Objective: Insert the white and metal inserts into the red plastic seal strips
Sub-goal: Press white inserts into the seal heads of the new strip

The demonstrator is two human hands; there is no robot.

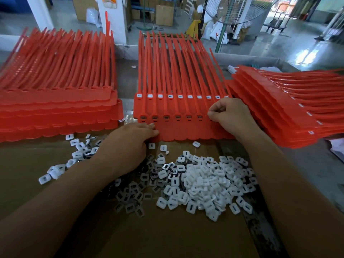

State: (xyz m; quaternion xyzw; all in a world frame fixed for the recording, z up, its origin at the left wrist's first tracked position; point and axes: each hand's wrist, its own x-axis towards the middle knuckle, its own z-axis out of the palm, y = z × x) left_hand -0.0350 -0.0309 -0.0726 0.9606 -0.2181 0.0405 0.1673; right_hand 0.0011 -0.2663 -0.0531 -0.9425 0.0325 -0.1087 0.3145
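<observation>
At 6 o'clock, white inserts [201, 179] and metal inserts [130, 198] lay heaped on cardboard [167, 239]. Beyond, the left hand [128, 144] pressed straight-fingered on the near edge of the red seal strips [176, 129]. At 1 o'clock the right hand [230, 116] pinched beside 6 filled sockets [166, 117], though whether it held an insert I couldn't tell. Each should seat square, with the sheet pinned.

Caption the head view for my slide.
Right hand works at the red seal strips; left hand touches their edge; white and metal inserts heaped nearby.
</observation>
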